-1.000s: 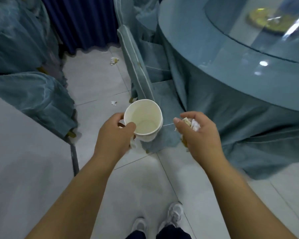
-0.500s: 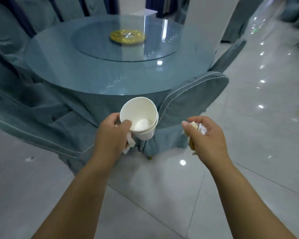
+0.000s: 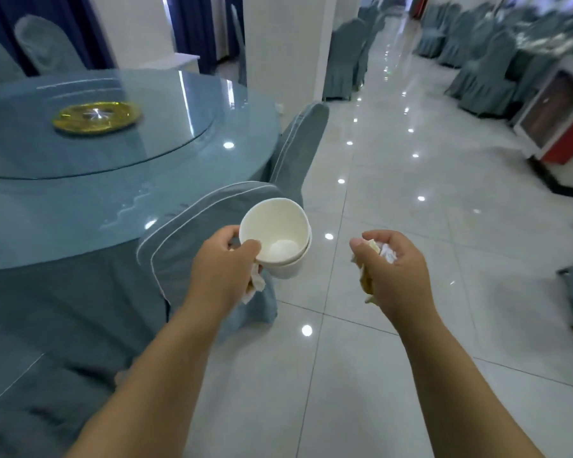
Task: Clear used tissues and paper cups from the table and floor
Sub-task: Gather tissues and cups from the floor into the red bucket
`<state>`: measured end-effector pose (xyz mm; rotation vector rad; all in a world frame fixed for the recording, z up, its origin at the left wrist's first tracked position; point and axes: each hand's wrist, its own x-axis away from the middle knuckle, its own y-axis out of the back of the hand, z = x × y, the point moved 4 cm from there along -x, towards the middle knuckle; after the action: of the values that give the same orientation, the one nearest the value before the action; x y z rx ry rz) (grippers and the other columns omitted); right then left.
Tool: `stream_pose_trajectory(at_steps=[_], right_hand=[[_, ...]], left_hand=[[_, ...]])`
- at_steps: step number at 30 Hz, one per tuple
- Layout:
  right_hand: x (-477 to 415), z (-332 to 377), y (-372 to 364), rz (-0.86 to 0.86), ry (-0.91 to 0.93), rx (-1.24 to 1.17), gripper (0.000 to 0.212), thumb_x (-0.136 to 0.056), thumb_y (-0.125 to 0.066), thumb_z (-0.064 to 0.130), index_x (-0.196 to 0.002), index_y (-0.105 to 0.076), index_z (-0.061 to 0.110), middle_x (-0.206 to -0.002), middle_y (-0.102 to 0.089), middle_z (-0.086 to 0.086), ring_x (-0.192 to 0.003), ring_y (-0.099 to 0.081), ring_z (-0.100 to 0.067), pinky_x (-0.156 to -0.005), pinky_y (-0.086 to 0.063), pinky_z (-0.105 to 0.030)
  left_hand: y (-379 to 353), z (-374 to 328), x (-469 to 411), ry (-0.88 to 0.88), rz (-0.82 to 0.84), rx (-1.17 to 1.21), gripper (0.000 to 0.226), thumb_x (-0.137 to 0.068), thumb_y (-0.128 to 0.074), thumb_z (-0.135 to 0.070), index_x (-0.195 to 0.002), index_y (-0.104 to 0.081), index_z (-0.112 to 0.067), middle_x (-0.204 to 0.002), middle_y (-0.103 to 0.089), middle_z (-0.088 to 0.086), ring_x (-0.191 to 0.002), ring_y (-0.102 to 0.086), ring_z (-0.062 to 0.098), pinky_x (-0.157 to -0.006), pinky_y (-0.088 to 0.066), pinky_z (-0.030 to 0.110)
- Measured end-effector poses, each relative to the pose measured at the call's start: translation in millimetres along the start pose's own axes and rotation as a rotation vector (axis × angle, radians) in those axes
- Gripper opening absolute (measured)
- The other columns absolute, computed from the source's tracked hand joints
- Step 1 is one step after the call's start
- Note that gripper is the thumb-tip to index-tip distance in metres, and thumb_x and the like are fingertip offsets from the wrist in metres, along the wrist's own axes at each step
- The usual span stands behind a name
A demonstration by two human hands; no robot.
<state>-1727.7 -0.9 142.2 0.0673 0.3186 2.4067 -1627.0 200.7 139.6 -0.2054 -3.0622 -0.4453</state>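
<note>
My left hand [image 3: 224,262] grips stacked white paper cups [image 3: 278,236] by the rim, tilted toward me, with a bit of white tissue [image 3: 257,284] pinched under the fingers. The inner cup looks empty apart from a pale patch at the bottom. My right hand [image 3: 394,269] is closed around crumpled used tissues [image 3: 382,252], white and yellowish, with a scrap hanging below the palm. Both hands are held out in front of me over the tiled floor, to the right of the round table [image 3: 63,206].
The table has a blue cloth, a glass turntable and a gold plate [image 3: 96,117]. Covered chairs [image 3: 212,223] stand against its near edge. A white pillar [image 3: 285,51] rises behind. A glossy tiled aisle [image 3: 394,193] runs ahead, with more covered chairs and a red cabinet [image 3: 556,127] at right.
My view has swung right, from the floor beside the table to the open aisle. The hands keep the same grip on the cups and tissues and have spread slightly apart.
</note>
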Motion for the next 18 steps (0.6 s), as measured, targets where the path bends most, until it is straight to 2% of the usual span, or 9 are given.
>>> stream_pose_trajectory(at_steps=[3, 4, 6, 8, 13, 15, 18], right_hand=[[-56.0, -10.6, 19.5, -0.018, 0.022, 0.022, 0.021, -0.087, -0.063, 0.03, -0.103, -0.06, 0.016, -0.081, -0.062, 0.002, -0.063, -0.057, -0.01, -0.043, -0.045, -0.008], [-75.5, -14.0, 24.8, -0.023, 0.021, 0.023, 0.022, -0.087, -0.063, 0.03, -0.103, -0.059, 0.017, -0.081, -0.061, 0.004, -0.064, -0.058, -0.01, -0.043, -0.045, -0.008], [-119.1, -21.5, 33.4, -0.03, 0.021, 0.021, 0.022, -0.087, -0.063, 0.031, -0.104, -0.059, 0.018, -0.081, -0.06, 0.007, -0.066, -0.057, -0.01, -0.042, -0.045, -0.008], [-164.3, -28.4, 41.2, -0.039, 0.009, 0.043, 0.023, -0.086, -0.064, 0.034, -0.105, -0.058, 0.022, -0.085, -0.059, 0.009, -0.071, -0.058, -0.009, -0.042, -0.045, -0.009], [-297.6, -38.4, 63.5, -0.04, -0.023, 0.08, 0.025, -0.084, -0.065, 0.038, -0.105, -0.059, 0.026, -0.095, -0.064, 0.0, -0.077, -0.063, -0.014, -0.049, -0.049, -0.022], [-345.6, -40.0, 76.0, -0.046, -0.022, 0.089, 0.025, -0.084, -0.065, 0.039, -0.105, -0.058, 0.027, -0.095, -0.064, 0.002, -0.077, -0.062, -0.012, -0.051, -0.049, -0.023], [-412.2, -46.6, 97.5, -0.065, -0.036, 0.088, 0.026, -0.083, -0.066, 0.039, -0.105, -0.059, 0.027, -0.091, -0.063, 0.006, -0.074, -0.062, -0.011, -0.049, -0.049, -0.021]], left_hand=[[-52.3, -16.7, -38.2, -0.02, 0.027, 0.001, 0.017, -0.084, -0.055, -0.016, -0.097, -0.065, -0.021, -0.084, -0.067, 0.003, -0.076, -0.064, 0.018, -0.062, -0.05, 0.031], [-69.6, -21.7, -52.9, -0.027, 0.039, 0.005, 0.017, -0.084, -0.055, -0.016, -0.098, -0.064, -0.02, -0.082, -0.066, 0.002, -0.07, -0.064, 0.012, -0.058, -0.051, 0.025], [-104.3, -31.7, -86.2, -0.038, 0.06, 0.011, 0.017, -0.086, -0.054, -0.014, -0.099, -0.063, -0.019, -0.077, -0.064, 0.001, -0.056, -0.057, 0.006, -0.042, -0.044, 0.012], [-138.8, -42.4, -120.6, -0.042, 0.075, 0.02, 0.017, -0.087, -0.053, -0.015, -0.1, -0.061, -0.02, -0.076, -0.063, 0.0, -0.051, -0.056, 0.005, -0.038, -0.041, 0.011], [-236.4, -76.6, -223.2, -0.027, 0.133, -0.007, 0.016, -0.088, -0.053, -0.018, -0.101, -0.06, -0.023, -0.085, -0.064, 0.001, -0.064, -0.057, 0.008, -0.048, -0.047, 0.018], [-272.6, -90.9, -259.3, -0.027, 0.141, -0.026, 0.015, -0.088, -0.053, -0.019, -0.099, -0.059, -0.026, -0.087, -0.064, -0.002, -0.072, -0.058, 0.01, -0.056, -0.046, 0.021], [-322.9, -109.7, -306.5, -0.008, 0.137, -0.029, 0.012, -0.087, -0.054, -0.016, -0.093, -0.059, -0.025, -0.081, -0.062, -0.003, -0.063, -0.055, 0.003, -0.053, -0.044, 0.019]])
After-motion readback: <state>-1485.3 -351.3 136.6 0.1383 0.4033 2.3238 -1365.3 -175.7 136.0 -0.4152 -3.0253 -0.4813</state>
